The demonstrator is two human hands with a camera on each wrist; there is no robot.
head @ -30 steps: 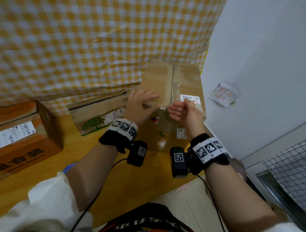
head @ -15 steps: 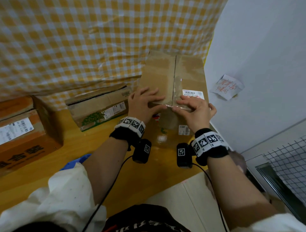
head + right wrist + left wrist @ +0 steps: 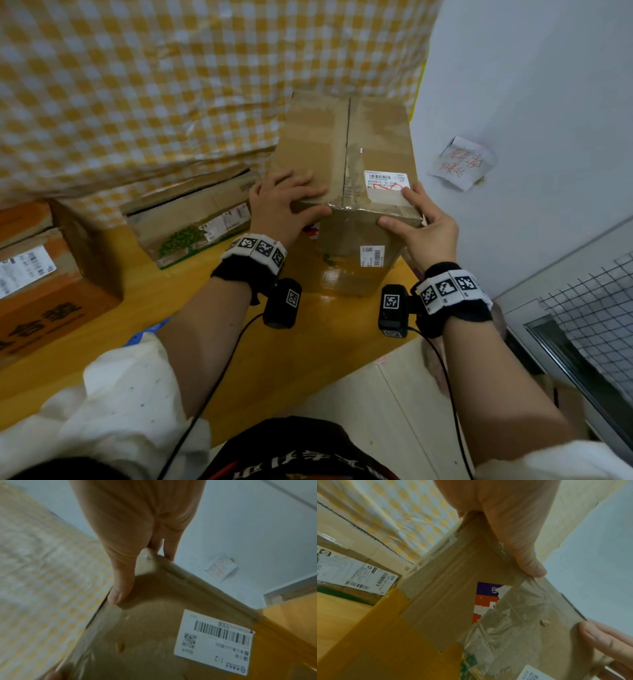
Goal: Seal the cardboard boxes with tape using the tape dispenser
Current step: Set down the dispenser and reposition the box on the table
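here, the tall cardboard box (image 3: pixel 346 192) stands on the wooden table (image 3: pixel 113 318) by the wall; left hand (image 3: pixel 281 209) and right hand (image 3: pixel 424 229) clasp its near top corners. judged best: press the glossy tape (image 3: pixel 520 616) flat, thumbs smoothing downward.

Yellow-white checked cloth (image 3: pixel 144 89) hangs along the back edge of the wooden table (image 3: pixel 113 308), w/ a handwritten paper note (image 3: pixel 460 162) stuck on the pale wall (image 3: pixel 534 102) at right & a wire grid (image 3: pixel 596 318) past the table's right corner.
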